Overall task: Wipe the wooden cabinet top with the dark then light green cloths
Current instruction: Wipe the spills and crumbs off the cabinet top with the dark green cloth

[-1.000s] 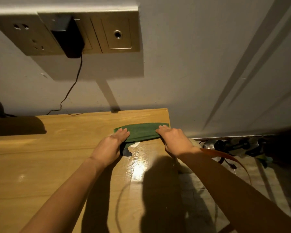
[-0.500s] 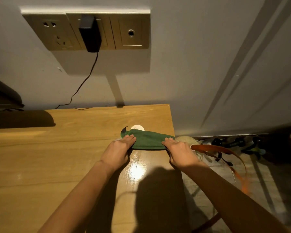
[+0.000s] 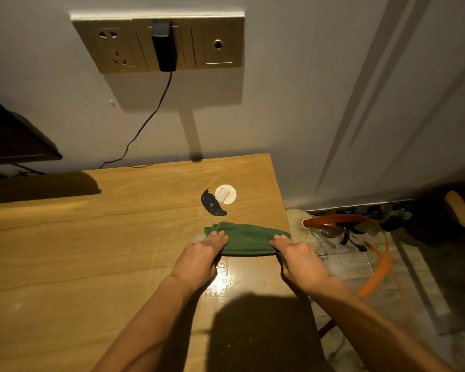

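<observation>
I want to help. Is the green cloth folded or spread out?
Folded: the green cloth is a narrow, thick band with rounded edges.
</observation>
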### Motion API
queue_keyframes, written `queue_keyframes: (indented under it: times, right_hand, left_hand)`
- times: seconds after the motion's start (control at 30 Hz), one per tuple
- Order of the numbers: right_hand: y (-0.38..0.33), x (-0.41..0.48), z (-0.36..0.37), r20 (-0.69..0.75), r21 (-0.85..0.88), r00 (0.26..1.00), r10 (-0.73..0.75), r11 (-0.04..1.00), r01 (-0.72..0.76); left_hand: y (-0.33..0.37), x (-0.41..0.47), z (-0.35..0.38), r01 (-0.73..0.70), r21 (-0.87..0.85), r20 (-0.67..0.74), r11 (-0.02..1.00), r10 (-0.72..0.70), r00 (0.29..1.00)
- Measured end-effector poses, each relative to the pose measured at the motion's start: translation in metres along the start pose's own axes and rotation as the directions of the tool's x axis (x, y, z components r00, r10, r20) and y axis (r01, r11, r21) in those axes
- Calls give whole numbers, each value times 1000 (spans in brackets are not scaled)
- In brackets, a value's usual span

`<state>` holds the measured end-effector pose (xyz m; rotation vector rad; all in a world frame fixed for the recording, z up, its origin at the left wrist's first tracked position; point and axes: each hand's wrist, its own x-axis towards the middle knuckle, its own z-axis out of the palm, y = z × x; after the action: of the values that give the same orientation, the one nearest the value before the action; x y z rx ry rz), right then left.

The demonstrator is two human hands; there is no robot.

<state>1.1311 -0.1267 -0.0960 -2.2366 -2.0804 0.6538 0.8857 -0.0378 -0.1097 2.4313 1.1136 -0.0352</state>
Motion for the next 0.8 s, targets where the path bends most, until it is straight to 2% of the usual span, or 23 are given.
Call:
queue_keyframes:
  times: [0.37, 0.6, 0.8]
  right_hand:
    - [-50, -93, 47, -94, 28, 984, 149, 989, -147]
    - [-93, -136, 74, -89, 55, 956, 279, 960, -275]
    - [-125, -164, 88, -81, 45, 956, 282, 959, -280]
  left_hand:
    - [3, -67, 24, -132, 2, -8, 991, 132, 991]
    - [-3, -122, 37, -152, -21, -6, 988, 152, 988]
    - [-12, -168, 43, -138, -26, -4, 990, 138, 990]
